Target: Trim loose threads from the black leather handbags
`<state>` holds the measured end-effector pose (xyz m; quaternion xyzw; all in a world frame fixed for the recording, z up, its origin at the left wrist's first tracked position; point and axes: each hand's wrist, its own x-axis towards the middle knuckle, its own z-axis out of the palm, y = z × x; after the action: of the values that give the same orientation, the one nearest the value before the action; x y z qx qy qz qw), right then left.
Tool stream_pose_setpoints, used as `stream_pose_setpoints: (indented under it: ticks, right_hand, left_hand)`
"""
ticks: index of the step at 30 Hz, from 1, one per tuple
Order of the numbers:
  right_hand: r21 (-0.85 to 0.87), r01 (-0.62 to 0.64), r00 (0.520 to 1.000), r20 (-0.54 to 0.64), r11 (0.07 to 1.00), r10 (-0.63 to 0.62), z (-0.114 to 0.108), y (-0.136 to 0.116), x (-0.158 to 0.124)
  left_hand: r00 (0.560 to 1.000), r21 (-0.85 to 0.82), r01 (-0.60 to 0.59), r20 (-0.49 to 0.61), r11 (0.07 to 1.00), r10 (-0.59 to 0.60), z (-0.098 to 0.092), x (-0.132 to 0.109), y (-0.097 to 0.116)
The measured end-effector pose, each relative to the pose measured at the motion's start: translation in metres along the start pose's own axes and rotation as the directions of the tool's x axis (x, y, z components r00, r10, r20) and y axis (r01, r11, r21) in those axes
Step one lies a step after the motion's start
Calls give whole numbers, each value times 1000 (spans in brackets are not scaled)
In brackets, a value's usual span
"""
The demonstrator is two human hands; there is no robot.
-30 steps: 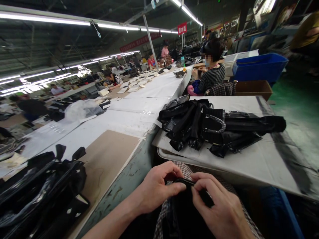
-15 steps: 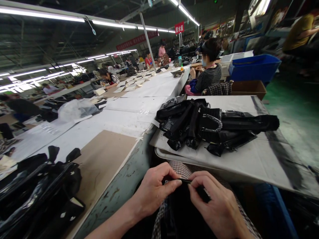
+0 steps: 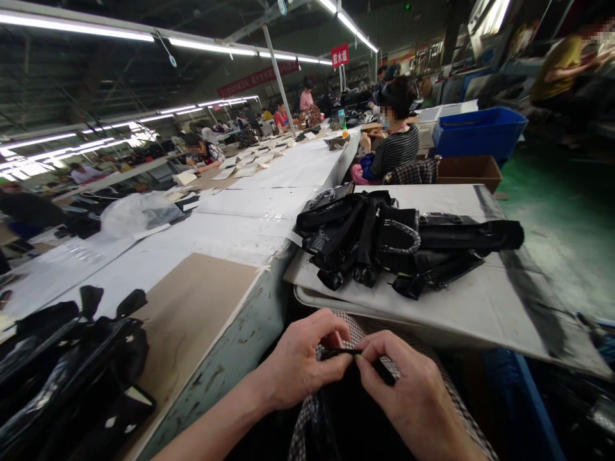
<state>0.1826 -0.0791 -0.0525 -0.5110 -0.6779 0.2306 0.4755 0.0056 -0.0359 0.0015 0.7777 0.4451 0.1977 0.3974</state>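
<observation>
A black piece of bag material (image 3: 355,403) hangs over my lap, its top edge between my hands. My left hand (image 3: 307,358) pinches that edge between thumb and fingers. Close beside it, my right hand (image 3: 406,384) grips the same edge, with the two sets of fingertips nearly touching. The lower part of the piece is dark, so its full shape is hidden. Beneath it shows a checked cloth (image 3: 300,429) over my legs.
Black handbags (image 3: 365,240) lie piled on the white board (image 3: 461,314) ahead. More black pieces (image 3: 72,371) heap at left beside brown cardboard (image 3: 196,301). A blue bin (image 3: 480,131) and a seated co-worker (image 3: 396,150) are farther back. Another blue container (image 3: 521,403) stands low at right.
My hands have drawn closer together along the black edge, and more of the piece shows between them. The whole view has shifted slightly.
</observation>
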Motion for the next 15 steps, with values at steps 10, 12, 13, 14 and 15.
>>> stream_pose_setpoints:
  ticks: [10, 12, 13, 14, 15]
  right_hand:
    - [262, -328, 944, 135, 908, 302, -1, 24, -16]
    - [245, -319, 942, 190, 916, 278, -3, 26, -16]
    - [223, -293, 944, 221, 930, 244, -4, 27, -15]
    - [206, -264, 948, 237, 942, 213, -4, 27, -14]
    - [198, -241, 953, 236, 950, 193, -5, 27, -14]
  left_hand:
    - [997, 53, -45, 69, 998, 42, -11, 8, -2]
    - [996, 3, -56, 69, 998, 56, -11, 7, -4]
    - [995, -25, -62, 71, 998, 64, -11, 6, -5]
    - [994, -52, -64, 81, 997, 68, -11, 6, -5]
    - [993, -75, -65, 91, 995, 71, -11, 5, -6]
